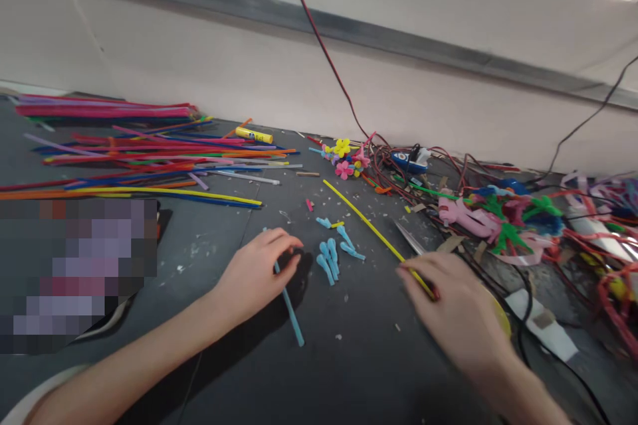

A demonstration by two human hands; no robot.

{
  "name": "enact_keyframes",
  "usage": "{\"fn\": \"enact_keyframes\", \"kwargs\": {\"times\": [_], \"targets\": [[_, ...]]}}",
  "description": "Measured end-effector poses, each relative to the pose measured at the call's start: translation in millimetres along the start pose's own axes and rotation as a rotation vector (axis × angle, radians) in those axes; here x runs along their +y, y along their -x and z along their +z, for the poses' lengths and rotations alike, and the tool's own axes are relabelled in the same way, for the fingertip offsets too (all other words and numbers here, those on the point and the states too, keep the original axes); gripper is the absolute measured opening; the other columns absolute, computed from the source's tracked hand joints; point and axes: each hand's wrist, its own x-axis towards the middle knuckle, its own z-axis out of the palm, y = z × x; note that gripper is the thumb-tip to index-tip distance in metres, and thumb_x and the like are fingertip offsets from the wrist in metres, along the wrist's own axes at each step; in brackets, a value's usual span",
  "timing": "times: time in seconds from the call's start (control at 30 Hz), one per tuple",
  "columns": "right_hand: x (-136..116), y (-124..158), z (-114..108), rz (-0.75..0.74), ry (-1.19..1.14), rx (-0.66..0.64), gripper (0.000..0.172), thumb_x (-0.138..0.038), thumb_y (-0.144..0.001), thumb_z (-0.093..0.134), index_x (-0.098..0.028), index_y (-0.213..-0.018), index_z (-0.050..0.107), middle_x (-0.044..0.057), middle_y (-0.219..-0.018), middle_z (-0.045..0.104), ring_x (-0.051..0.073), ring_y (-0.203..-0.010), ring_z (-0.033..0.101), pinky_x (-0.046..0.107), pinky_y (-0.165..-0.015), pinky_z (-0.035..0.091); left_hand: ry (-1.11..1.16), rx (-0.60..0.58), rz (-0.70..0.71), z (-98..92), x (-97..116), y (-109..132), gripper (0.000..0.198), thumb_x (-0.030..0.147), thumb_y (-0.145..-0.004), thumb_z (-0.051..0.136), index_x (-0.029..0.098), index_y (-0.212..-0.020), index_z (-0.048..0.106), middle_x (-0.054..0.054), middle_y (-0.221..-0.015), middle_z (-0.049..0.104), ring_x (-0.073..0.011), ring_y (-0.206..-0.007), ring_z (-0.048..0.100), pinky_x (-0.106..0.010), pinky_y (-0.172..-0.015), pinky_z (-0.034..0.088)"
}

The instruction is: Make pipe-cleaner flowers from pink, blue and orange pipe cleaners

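The left hand (256, 275) is curling its fingers narrowly around a light-blue pipe cleaner (290, 309), while the right hand (451, 295) is pinching a long yellow pipe cleaner (371, 226) near its end, with the stem running toward eleven o'clock across the dark workbench (349, 372). Short blue pipe-cleaner pieces (329, 257) are lying between the hands, a metal blade (409, 238) is resting just above the right hand, loose pipe cleaners (149, 159) are spreading at ten o'clock, and pipe-cleaner figures (503, 219) are piling up at two o'clock.
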Motion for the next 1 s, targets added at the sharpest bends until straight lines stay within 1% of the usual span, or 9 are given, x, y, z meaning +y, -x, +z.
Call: {"fn": "enact_keyframes", "kwargs": {"times": [0.07, 0.13, 0.23, 0.33, 0.47, 0.67, 0.8, 0.87, 1.0], "targets": [[-33.2, -9.2, 22.4, -0.101, -0.019, 0.010, 0.018, -0.031, -0.083, 0.047, -0.024, -0.089, 0.063, 0.008, -0.087, 0.062, 0.024, -0.087, 0.056, 0.036, -0.074, 0.043, 0.054, -0.026, 0.070, 5.2, 8.9, -0.6, 0.021, 0.028, -0.082, 0.044, 0.020, -0.090, 0.061, -0.005, -0.089, 0.061, -0.0205, -0.086, 0.055, -0.032, -0.077, 0.043], [-60.4, -19.2, 41.2, -0.196, -0.037, -0.045, 0.014, -0.030, -0.082, 0.051, -0.022, -0.084, 0.063, 0.006, -0.082, 0.062, 0.022, -0.084, 0.055, 0.035, -0.075, 0.044, 0.066, -0.045, 0.095, 13.1, 12.9, -2.3, 0.023, 0.031, -0.081, 0.048, 0.019, -0.095, 0.062, -0.006, -0.093, 0.061, -0.0227, -0.091, 0.053, -0.034, -0.079, 0.043], [-79.8, -29.2, 56.2, -0.219, -0.045, -0.092, 0.014, -0.026, -0.084, 0.050, -0.019, -0.081, 0.062, 0.006, -0.079, 0.062, 0.021, -0.083, 0.055, 0.032, -0.072, 0.044, 0.070, -0.060, 0.090, 26.1, 9.7, -5.2, 0.024, 0.031, -0.081, 0.049, 0.020, -0.099, 0.061, -0.007, -0.095, 0.059, -0.0233, -0.092, 0.052, -0.035, -0.077, 0.044], [-80.7, -30.5, 59.4, -0.198, -0.101, -0.086, 0.016, -0.022, -0.085, 0.047, -0.019, -0.080, 0.061, 0.005, -0.079, 0.062, 0.020, -0.082, 0.056, 0.030, -0.072, 0.044, 0.102, -0.092, 0.095, 33.4, 2.7, -6.7, 0.022, 0.028, -0.083, 0.047, 0.020, -0.099, 0.061, -0.006, -0.095, 0.059, -0.0225, -0.092, 0.052, -0.034, -0.077, 0.043], [-77.6, -28.2, 58.7, -0.144, -0.189, -0.075, 0.012, -0.024, -0.084, 0.051, -0.019, -0.079, 0.061, 0.004, -0.081, 0.063, 0.018, -0.082, 0.057, 0.029, -0.074, 0.044, 0.131, -0.084, 0.098, 33.7, -0.4, -7.3, 0.023, 0.025, -0.083, 0.048, 0.020, -0.103, 0.059, -0.006, -0.097, 0.058, -0.0219, -0.094, 0.053, -0.035, -0.081, 0.042], [-75.4, -29.3, 58.9, -0.098, -0.231, -0.115, 0.011, -0.025, -0.083, 0.052, -0.019, -0.080, 0.061, 0.001, -0.080, 0.063, 0.017, -0.083, 0.056, 0.027, -0.074, 0.043, 0.049, -0.082, 0.156, 36.9, -0.6, -7.0, 0.024, 0.023, -0.085, 0.045, 0.019, -0.105, 0.058, -0.005, -0.096, 0.056, -0.0202, -0.090, 0.052, -0.033, -0.078, 0.044], [-71.5, -27.5, 62.4, -0.104, -0.248, -0.104, 0.010, -0.022, -0.084, 0.051, -0.020, -0.079, 0.060, 0.001, -0.079, 0.063, 0.017, -0.081, 0.056, 0.027, -0.073, 0.043, -0.011, -0.071, 0.212, 41.4, -4.2, -5.9, 0.027, 0.021, -0.086, 0.042, 0.020, -0.111, 0.054, -0.005, -0.096, 0.055, -0.0198, -0.091, 0.052, -0.033, -0.077, 0.044], [-70.4, -26.3, 63.8, -0.118, -0.240, -0.088, 0.010, -0.021, -0.084, 0.050, -0.019, -0.079, 0.059, 0.002, -0.080, 0.062, 0.017, -0.081, 0.056, 0.028, -0.074, 0.043, -0.038, -0.069, 0.235, 41.8, -5.9, -5.5, 0.026, 0.023, -0.087, 0.041, 0.020, -0.109, 0.055, -0.005, -0.094, 0.055, -0.0199, -0.090, 0.052, -0.033, -0.076, 0.045], [-71.8, -25.8, 63.5, -0.141, -0.229, -0.056, 0.011, -0.016, -0.084, 0.048, -0.018, -0.082, 0.058, 0.004, -0.084, 0.061, 0.018, -0.084, 0.055, 0.029, -0.075, 0.043, -0.057, -0.059, 0.262, 39.2, -8.0, -5.5, 0.021, 0.025, -0.087, 0.043, 0.018, -0.098, 0.060, -0.005, -0.092, 0.055, -0.0192, -0.088, 0.052, -0.032, -0.076, 0.045]]}}
